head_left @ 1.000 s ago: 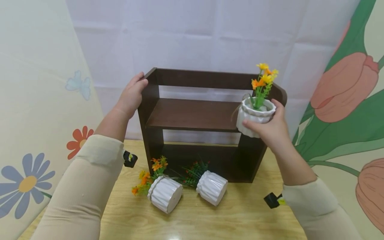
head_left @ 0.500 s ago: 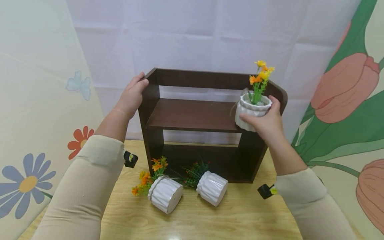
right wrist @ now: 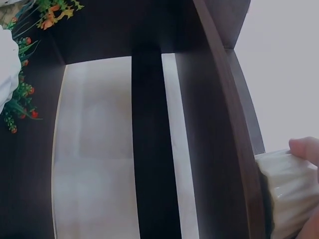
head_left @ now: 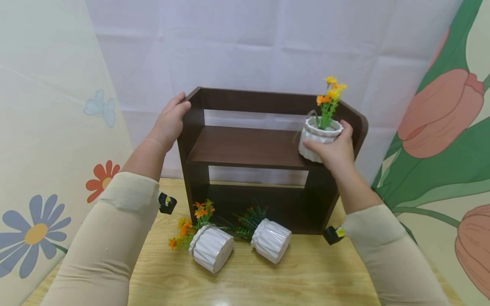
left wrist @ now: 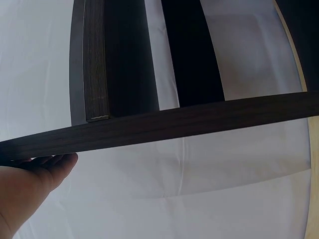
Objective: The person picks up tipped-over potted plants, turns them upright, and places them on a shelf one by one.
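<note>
A dark brown two-tier shelf (head_left: 245,146) stands upright on the wooden table. Against the outer face of its left side panel (left wrist: 164,127) rests my left hand (head_left: 168,123), fingers extended near the top edge. My right hand (head_left: 337,148) grips a white ribbed flower pot (head_left: 314,138) from its right side, thumb across the front. Yellow and orange artificial flowers (head_left: 329,95) rise from it. The pot is upright at the right end of the upper shelf board, its base close over the board's front edge (right wrist: 244,164) in the right wrist view.
Two more white pots lie tipped over before the shelf: one (head_left: 211,248) with orange flowers (head_left: 185,227), the other (head_left: 271,240) with red-dotted greenery (head_left: 249,221). White cloth (head_left: 260,46) hangs behind, and flower-printed panels (head_left: 432,144) flank both sides.
My right hand has carried the flower pot slightly left and inward, towards the upper shelf board. The left hand stays at the side panel, and the tipped pots have not moved.
</note>
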`<state>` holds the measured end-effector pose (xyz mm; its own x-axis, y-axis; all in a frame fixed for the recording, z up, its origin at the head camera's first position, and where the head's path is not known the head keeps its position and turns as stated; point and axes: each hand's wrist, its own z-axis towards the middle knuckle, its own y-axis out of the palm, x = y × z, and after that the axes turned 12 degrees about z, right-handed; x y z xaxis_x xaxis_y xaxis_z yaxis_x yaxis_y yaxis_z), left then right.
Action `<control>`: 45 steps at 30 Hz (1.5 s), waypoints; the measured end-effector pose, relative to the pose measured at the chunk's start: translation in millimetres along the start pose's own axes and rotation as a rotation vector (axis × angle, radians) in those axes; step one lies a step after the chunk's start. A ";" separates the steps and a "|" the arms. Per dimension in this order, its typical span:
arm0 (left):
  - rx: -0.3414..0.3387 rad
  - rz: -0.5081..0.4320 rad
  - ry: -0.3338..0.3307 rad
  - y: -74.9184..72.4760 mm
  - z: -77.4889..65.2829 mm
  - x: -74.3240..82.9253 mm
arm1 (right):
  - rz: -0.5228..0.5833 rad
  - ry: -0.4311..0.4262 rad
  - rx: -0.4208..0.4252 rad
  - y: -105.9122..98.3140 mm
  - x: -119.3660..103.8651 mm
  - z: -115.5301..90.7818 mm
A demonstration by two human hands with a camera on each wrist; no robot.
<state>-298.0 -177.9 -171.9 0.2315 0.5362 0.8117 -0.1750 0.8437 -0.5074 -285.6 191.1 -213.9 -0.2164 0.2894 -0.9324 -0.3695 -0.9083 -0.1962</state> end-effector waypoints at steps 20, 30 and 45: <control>0.002 0.004 -0.012 -1.8 -2.0 0.6 | -0.023 0.017 0.037 13.8 5.3 15.9; 0.003 0.016 -0.006 -0.9 -1.5 -0.3 | -0.030 0.023 0.046 14.6 6.2 18.7; 0.019 0.025 -0.011 -1.1 -1.2 0.7 | -0.036 0.017 0.064 16.4 10.4 17.7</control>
<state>-296.5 -178.4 -171.1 0.2164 0.5569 0.8018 -0.1988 0.8293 -0.5223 -309.9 184.5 -221.4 -0.1870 0.3165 -0.9300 -0.4336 -0.8761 -0.2110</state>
